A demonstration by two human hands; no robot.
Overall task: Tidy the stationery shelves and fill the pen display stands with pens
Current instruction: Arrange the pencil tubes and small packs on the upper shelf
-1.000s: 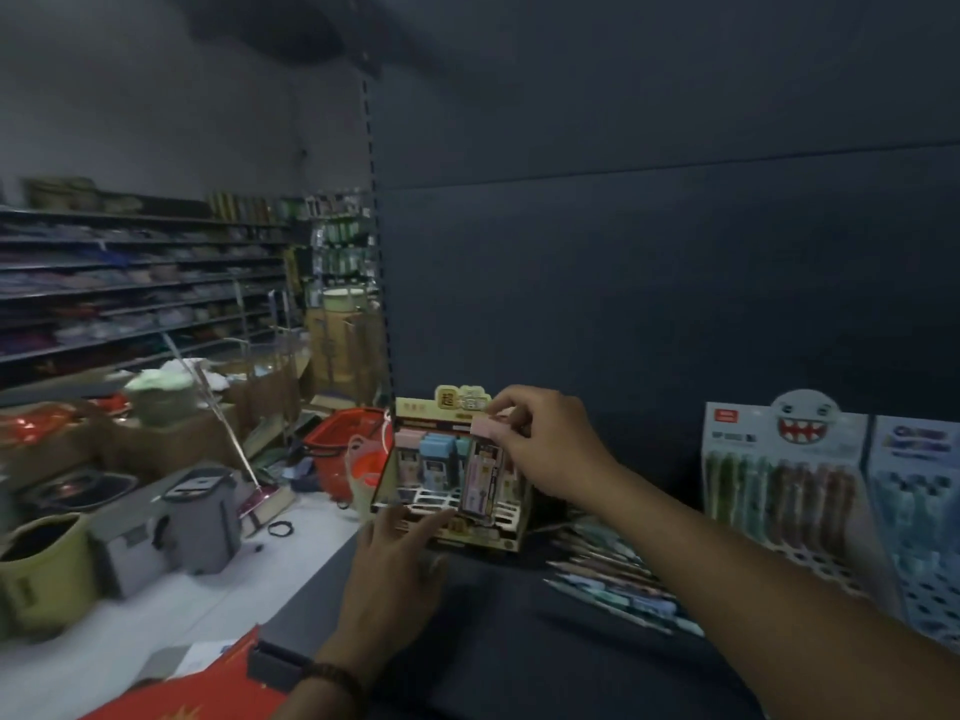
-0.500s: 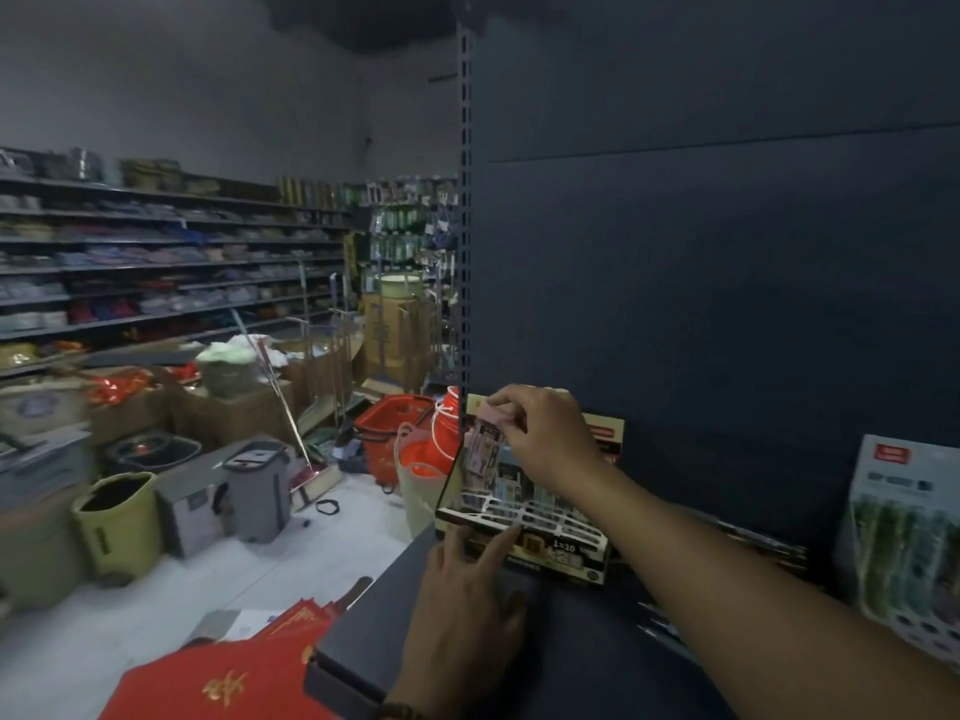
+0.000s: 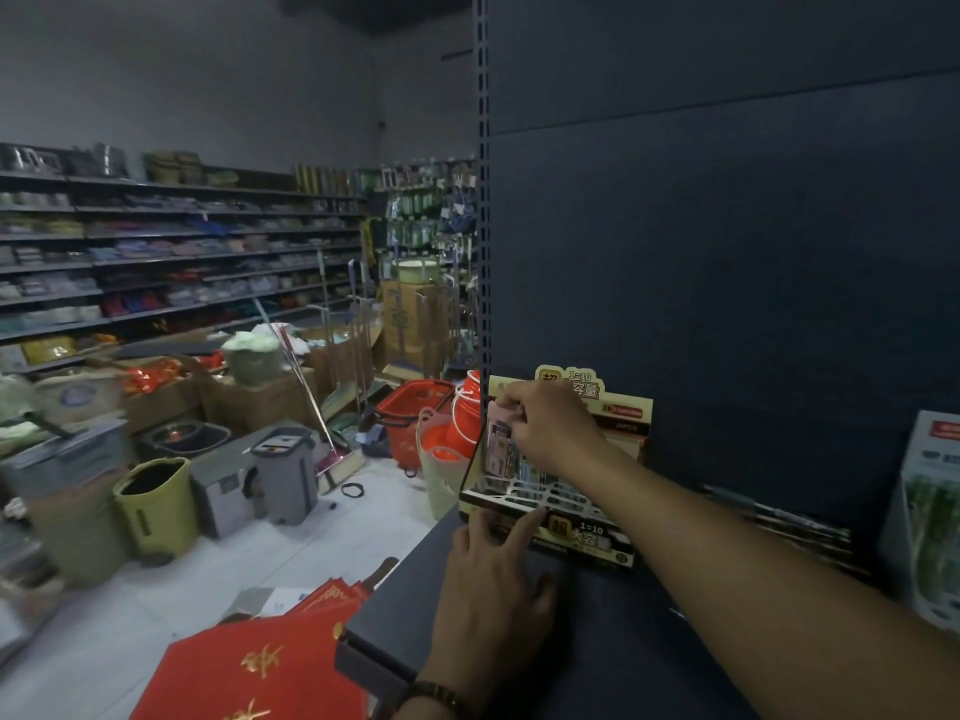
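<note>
A cardboard display stand [image 3: 592, 537] with a white grid of slots stands on the dark shelf [image 3: 597, 641], near its left end. My right hand [image 3: 550, 428] is above the stand's back left part, shut on a small pink packaged item [image 3: 500, 443] that it holds upright over the slots. My left hand [image 3: 493, 584] lies flat on the shelf with its fingers spread, the index finger touching the stand's front edge. Loose pens [image 3: 779, 517] lie on the shelf behind my right forearm.
A green pen display box [image 3: 930, 517] stands at the shelf's right. Left of the shelf, the shop floor holds red baskets [image 3: 410, 413], a grey bin [image 3: 285, 475], a yellow-green bin [image 3: 156, 506], cardboard boxes and red paper items [image 3: 260, 667]. Stocked shelves [image 3: 171, 252] line the far wall.
The view has swung left and closer. My right hand has kept hold of the pink item and shifted to the stand's back left. My left hand has stayed at the stand's front edge.
</note>
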